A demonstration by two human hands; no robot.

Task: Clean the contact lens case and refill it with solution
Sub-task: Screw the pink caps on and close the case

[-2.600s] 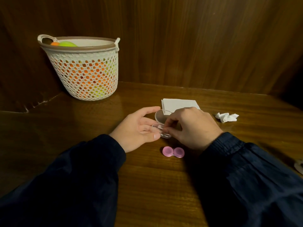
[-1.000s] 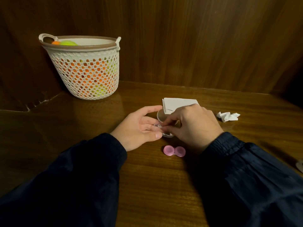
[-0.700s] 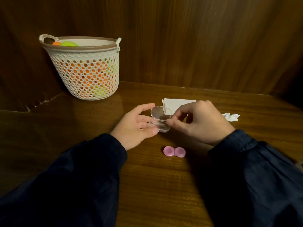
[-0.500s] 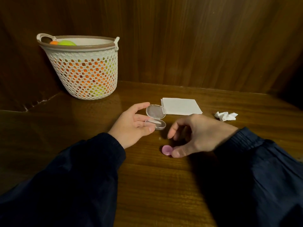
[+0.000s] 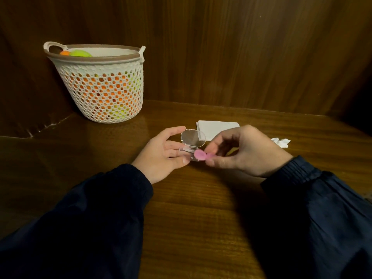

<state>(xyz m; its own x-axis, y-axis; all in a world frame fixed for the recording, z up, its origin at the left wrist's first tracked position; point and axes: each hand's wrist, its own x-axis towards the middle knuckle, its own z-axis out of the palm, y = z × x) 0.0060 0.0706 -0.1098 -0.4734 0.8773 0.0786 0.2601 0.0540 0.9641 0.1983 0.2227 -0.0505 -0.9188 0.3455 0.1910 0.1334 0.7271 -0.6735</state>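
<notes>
Basket [image 5: 104, 91] far left, against wall. Left hand [image 5: 161, 154] steadies clear box [image 5: 191, 147] on table [image 5: 201, 208], lid up, fingers curled round base. Right hand [image 5: 241, 150] pinches pink lens case [image 5: 202, 155] at box mouth, off table. Step, as judged: stowing case in box. Next: lower case level into base, release, shut lid. Folded tissue [image 5: 217, 128] behind; crumpled tissue [image 5: 280, 141] right.

Lens case [image 5: 201, 154]: pink. Box [image 5: 192, 140]: clear plastic. Basket [image 5: 104, 91] at 10 o'clock: white honeycomb mesh, brown rim, orange and yellow-green showing through. Napkin [image 5: 217, 128] and crumpled tissue [image 5: 281, 141]: white. Sleeves [image 5: 90, 218]: dark navy. Desk [image 5: 191, 218]: glossy brown wood grain.
</notes>
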